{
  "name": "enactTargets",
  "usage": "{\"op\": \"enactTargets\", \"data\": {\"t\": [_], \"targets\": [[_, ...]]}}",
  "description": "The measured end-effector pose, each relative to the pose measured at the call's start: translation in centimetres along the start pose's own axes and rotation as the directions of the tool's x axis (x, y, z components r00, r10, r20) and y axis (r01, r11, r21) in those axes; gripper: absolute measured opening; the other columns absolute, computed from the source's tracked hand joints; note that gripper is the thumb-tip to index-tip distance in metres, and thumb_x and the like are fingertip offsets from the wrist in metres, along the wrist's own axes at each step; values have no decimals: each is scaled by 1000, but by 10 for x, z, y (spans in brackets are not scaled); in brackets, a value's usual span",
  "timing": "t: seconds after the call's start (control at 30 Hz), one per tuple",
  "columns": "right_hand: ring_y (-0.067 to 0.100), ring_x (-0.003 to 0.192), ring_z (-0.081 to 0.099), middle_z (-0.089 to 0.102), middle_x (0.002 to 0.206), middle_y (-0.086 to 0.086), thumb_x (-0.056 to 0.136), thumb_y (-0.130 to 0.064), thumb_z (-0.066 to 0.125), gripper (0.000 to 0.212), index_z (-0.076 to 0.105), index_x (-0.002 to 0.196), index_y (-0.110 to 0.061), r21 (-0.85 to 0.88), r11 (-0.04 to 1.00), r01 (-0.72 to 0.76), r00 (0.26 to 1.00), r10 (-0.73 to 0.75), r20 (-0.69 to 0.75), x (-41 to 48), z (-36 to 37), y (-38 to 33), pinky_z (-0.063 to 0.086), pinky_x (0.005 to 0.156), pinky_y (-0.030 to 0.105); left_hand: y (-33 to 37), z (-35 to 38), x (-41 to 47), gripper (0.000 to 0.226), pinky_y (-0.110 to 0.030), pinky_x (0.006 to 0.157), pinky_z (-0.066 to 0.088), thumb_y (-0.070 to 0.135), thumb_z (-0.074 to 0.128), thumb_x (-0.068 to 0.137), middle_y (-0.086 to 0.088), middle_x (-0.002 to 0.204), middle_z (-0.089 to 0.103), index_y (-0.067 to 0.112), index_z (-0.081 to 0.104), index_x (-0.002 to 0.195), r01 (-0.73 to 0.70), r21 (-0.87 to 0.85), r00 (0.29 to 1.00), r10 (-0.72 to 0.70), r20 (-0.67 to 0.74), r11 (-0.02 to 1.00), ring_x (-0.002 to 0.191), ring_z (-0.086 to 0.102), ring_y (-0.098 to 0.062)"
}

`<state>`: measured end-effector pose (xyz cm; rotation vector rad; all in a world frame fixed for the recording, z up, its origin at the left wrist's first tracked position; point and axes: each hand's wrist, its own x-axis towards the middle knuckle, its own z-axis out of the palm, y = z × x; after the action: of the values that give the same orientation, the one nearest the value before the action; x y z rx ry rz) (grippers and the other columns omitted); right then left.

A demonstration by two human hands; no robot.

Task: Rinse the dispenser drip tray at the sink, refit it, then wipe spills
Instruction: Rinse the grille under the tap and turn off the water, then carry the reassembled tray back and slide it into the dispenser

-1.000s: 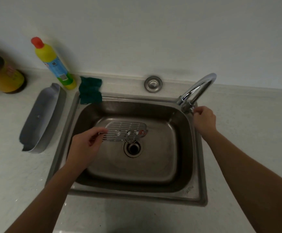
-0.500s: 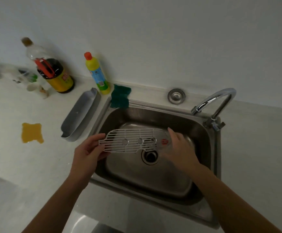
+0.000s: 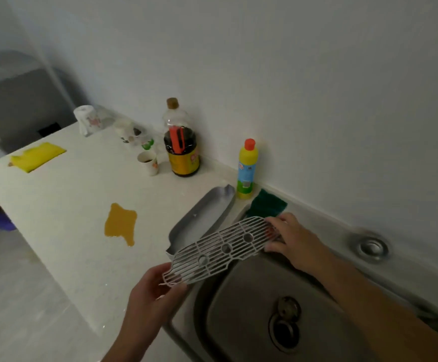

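Both hands have lifted the white grate (image 3: 220, 250) out of the sink (image 3: 238, 304) and swung it left; the right hand (image 3: 293, 241), a second ago at the tap, now grips its far end. The left hand (image 3: 151, 296) pinches the near end. The grate hangs over the sink's left rim, just above the near end of the grey tray (image 3: 202, 218) lying on the counter (image 3: 63, 199).

Rinsing looks finished; the grate is not yet seated in the tray, the tray is not back in the dispenser, and the orange spill (image 3: 120, 223) is unwiped. A yellow cloth (image 3: 39, 156) lies further along.

Labels on the yellow bottle (image 3: 247, 169) and dark bottle (image 3: 182, 152) are too blurred to read.
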<state>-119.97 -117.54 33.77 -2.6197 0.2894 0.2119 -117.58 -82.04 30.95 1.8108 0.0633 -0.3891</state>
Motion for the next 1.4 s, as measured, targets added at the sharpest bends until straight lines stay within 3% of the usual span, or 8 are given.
{"op": "enactTargets", "data": {"t": [0.13,0.3,0.43,0.6,0.87,1.07,1.2,1.4], "targets": [[14,104,56,40,147,-4,87,-47,75,79,39,154,-28,-96,993,75,993,-65,97,84,-5,-25,49,98,39,-9,-11,39,41,-34,71,63,31,94,70,29,86,73,40,62,93,-44,335,996,68,-61,941,75,71,0],[29,124,54,40,149,6,89,-38,75,79,38,155,-16,-187,970,158,977,-126,172,172,5,-40,48,105,48,-31,-16,90,44,-30,63,59,61,83,70,24,105,58,44,59,103,-188,676,950,307,-58,712,86,61,-4],[31,145,37,26,165,8,94,-36,72,80,30,159,-15,-252,944,211,963,-158,217,206,20,-40,39,116,48,-40,-15,115,52,-29,72,59,66,79,74,20,106,69,40,56,113,-153,668,971,235,-34,728,87,69,-7],[28,158,15,2,174,3,96,-38,69,83,22,163,-23,-212,959,187,938,-111,328,217,32,-31,25,125,50,-45,-19,125,46,-32,52,53,48,81,80,18,74,64,41,38,94,-134,617,982,186,-21,776,61,60,-3],[23,119,55,29,151,1,90,-48,72,70,39,148,-27,-110,989,99,974,-74,213,197,39,-30,51,104,45,-36,-45,155,38,-17,66,51,28,83,84,16,94,71,32,60,113,-127,558,987,161,-11,820,77,66,-2],[9,108,55,37,137,-10,86,-53,74,71,45,146,-29,53,999,-9,998,6,56,161,65,-16,50,99,33,-15,-66,177,62,-38,88,60,38,84,82,2,125,72,21,64,138,-218,677,974,202,104,703,100,67,-14],[-3,91,58,37,121,-23,74,-63,75,81,54,144,-29,89,996,-12,1000,11,10,153,68,-7,45,82,15,-9,-70,182,57,-39,86,60,37,80,86,-1,128,73,24,65,140,-283,739,955,254,156,611,101,70,-20],[0,91,59,45,120,-18,73,-49,86,78,60,142,-24,115,993,-18,999,22,-29,153,72,-3,50,86,25,-13,-68,180,60,-40,87,61,36,74,92,-2,134,71,24,56,148,-320,771,938,301,174,550,105,71,-22]]}}
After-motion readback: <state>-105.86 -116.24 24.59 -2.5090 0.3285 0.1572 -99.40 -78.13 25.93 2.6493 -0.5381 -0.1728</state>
